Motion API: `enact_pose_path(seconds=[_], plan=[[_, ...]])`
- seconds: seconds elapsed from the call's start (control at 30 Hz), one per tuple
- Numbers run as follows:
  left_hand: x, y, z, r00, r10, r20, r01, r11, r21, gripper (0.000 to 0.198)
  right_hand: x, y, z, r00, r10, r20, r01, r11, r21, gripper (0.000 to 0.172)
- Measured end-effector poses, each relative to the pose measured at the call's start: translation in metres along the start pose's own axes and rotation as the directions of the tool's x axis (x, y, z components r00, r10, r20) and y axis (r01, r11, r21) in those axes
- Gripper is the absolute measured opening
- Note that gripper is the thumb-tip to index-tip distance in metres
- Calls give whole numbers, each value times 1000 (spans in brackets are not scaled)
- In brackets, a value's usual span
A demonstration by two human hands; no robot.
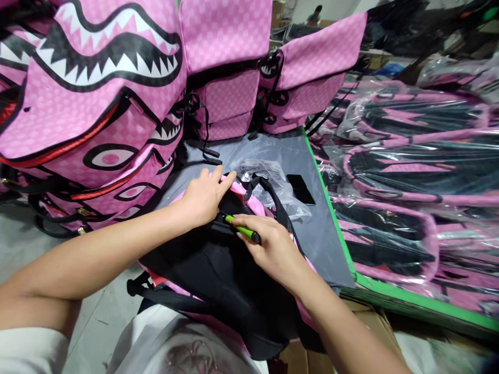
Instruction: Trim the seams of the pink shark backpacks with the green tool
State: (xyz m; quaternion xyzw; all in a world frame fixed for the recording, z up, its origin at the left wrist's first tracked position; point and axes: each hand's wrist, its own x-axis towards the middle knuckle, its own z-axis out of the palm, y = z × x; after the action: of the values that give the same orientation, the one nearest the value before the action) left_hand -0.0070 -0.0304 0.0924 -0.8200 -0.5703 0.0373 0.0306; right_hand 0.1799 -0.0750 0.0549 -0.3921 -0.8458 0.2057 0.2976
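A black-and-pink backpack [218, 275] lies across my lap and the near edge of the grey table, its black side facing up. My left hand [205, 197] grips its far pink rim, fingers over the edge, with part of its grasp out of sight. Closed around a slim green-handled tool with a black end [247, 232] is my right hand [271, 244]. The tool's thin dark tip points at the black fabric beside my left hand; whether they touch I cannot tell. A black strap [275, 200] loops up from the bag's far side.
Pink shark-mouth backpacks [117, 104] are stacked at the left. Two pink checkered bags [226, 98] [312, 67] stand at the table's back. Clear plastic [265, 179] and a black phone [300, 189] lie on the grey table [327, 244]. Plastic-wrapped bags [413, 161] fill the right; a person [314, 16] is far behind.
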Motion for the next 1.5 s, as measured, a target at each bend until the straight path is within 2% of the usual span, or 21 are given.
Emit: enact_pose_path(seconds=[0.13,0.2,0.37,0.47,0.57,0.63,0.8,1.0,1.1,1.2,1.37,1.43,1.5], plan=[[-4,-5,-5,999,39,29,-40,999,35,94,-5,-9,15,985,159,-67,-145,973,178,24],[-7,-9,-8,998,53,39,-56,997,61,96,-8,-13,23,973,203,-105,-175,957,230,22],[-15,-14,-19,983,123,139,-133,989,67,119,-21,-13,43,929,183,-322,-96,959,268,24],[-16,-7,-23,986,60,157,-78,991,108,131,-24,-8,50,915,161,-370,-56,959,279,23],[-13,1,-23,986,-11,165,-18,985,172,129,-22,-4,51,921,161,-355,-59,958,281,24],[-12,2,-23,985,-10,170,-22,982,188,122,-21,-3,48,927,163,-337,-64,956,286,25],[-9,-12,-25,971,108,213,-128,988,82,110,-21,-2,41,939,157,-307,-52,945,324,25],[-3,-24,-27,953,192,235,-187,981,-44,107,-24,-5,36,955,112,-276,-17,946,323,25],[1,-30,-26,946,239,217,-220,969,-111,108,-27,-9,36,965,62,-256,26,944,328,31],[2,-37,-28,949,239,205,-207,964,-166,114,-30,-11,37,971,20,-238,62,941,334,35],[-8,-42,-29,952,246,183,-211,959,-191,119,-33,-13,39,979,-49,-200,119,927,354,37],[-14,-42,-27,958,247,142,-216,955,-205,119,-33,-15,40,979,-59,-195,126,927,353,37],[-20,-40,-26,978,196,65,-176,955,-239,118,-33,-17,41,977,-63,-206,132,930,342,36]])
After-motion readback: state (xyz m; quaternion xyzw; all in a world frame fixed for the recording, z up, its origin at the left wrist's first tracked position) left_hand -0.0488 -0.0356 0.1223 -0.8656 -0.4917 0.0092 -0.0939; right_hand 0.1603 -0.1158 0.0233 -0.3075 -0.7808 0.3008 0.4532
